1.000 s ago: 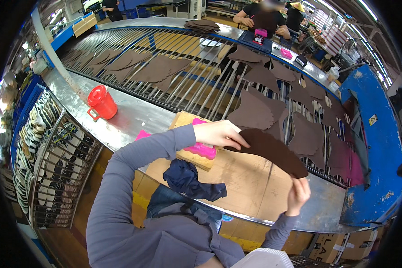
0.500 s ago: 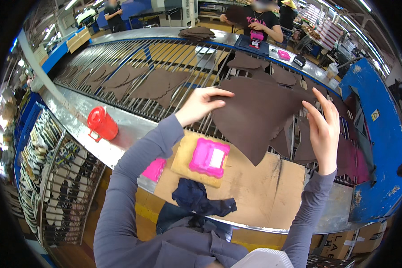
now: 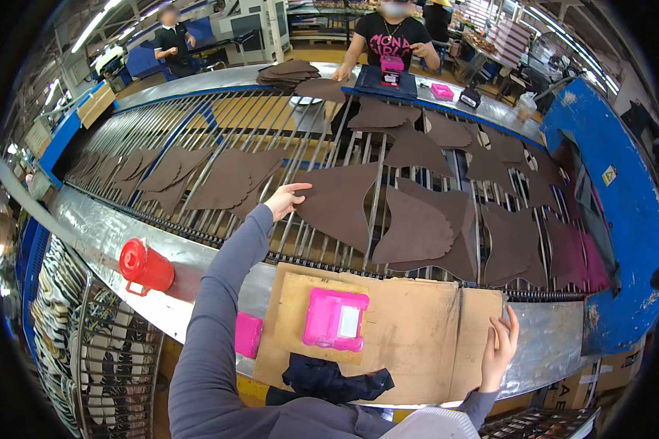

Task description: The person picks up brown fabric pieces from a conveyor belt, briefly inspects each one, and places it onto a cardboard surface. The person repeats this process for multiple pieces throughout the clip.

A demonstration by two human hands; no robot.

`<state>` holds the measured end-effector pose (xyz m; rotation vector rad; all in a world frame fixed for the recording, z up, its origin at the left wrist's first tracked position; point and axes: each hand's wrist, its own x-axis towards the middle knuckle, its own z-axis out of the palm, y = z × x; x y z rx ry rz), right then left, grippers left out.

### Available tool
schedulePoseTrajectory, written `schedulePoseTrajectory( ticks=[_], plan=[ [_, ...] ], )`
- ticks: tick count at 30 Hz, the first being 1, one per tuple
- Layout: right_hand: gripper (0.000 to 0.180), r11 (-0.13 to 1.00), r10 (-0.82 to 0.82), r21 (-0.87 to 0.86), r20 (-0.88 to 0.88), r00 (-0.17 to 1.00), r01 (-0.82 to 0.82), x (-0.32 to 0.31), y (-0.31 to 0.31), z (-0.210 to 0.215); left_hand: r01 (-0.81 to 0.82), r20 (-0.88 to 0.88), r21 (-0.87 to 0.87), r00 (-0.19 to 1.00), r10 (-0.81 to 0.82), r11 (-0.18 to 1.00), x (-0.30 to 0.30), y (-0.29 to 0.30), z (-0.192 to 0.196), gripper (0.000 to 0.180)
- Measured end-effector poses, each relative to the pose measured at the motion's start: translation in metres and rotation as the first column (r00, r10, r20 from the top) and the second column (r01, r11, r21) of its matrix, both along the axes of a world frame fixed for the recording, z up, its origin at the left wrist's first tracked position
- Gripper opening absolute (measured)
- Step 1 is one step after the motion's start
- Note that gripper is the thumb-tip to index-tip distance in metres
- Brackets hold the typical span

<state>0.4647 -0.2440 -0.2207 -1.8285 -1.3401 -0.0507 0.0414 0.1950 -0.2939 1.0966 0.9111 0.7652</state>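
At the near side of the rod conveyor, my left hand (image 3: 288,199) pinches the left corner of a brown cut leather-like piece (image 3: 340,201), which rests across the rods. My right hand (image 3: 499,342) hovers over the right part of a cardboard sheet (image 3: 432,329), fingers curved and apart, with nothing in it. Just right of the held piece lies an overlapping pair of brown pieces (image 3: 414,228). On the cardboard a bright pink block (image 3: 335,320) with a white label sits on a tan pad (image 3: 295,296). A dark blue cloth (image 3: 337,379) lies crumpled at the cardboard's near edge.
A red lidded jug (image 3: 148,267) stands on the metal ledge at left, near another pink block (image 3: 248,334). Stacks of brown pieces (image 3: 234,179) lie further left on the conveyor. A blue machine housing (image 3: 608,212) borders the right. Across the conveyor, a co-worker's hand (image 3: 343,72) touches a brown piece.
The brown piece went from being held up between both hands to lying on the rods. My right hand let go and came down nearer; my left moved left. The co-worker's piece is lowered too.
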Motion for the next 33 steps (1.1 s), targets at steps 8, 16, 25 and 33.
schedulePoseTrajectory(
  ticks=[8, 16, 25, 33],
  plan=[
    [0.018, 0.972, -0.218, -0.092, -0.004, 0.976, 0.217, 0.020, -0.061, -0.036, -0.001, -0.096, -0.102, 0.995, -0.009, 0.995, 0.001, 0.019, -0.036, 0.042],
    [0.018, 0.977, -0.188, -0.115, -0.038, 0.982, 0.182, 0.005, -0.040, -0.027, 0.028, -0.538, 0.357, 0.823, 0.180, 0.934, -0.005, 0.005, -0.035, 0.040],
    [0.017, 0.993, -0.059, -0.100, -0.032, 0.998, 0.056, 0.015, -0.046, -0.048, -0.755, 0.045, -0.270, 0.610, 0.791, 0.597, -0.125, -0.003, -0.085, 0.046],
    [0.019, 0.994, 0.071, -0.083, -0.046, 0.996, -0.074, -0.021, -0.036, -0.033, -0.672, 0.190, -0.484, 0.545, 0.817, 0.561, -0.125, 0.026, -0.072, 0.025]
  ],
)
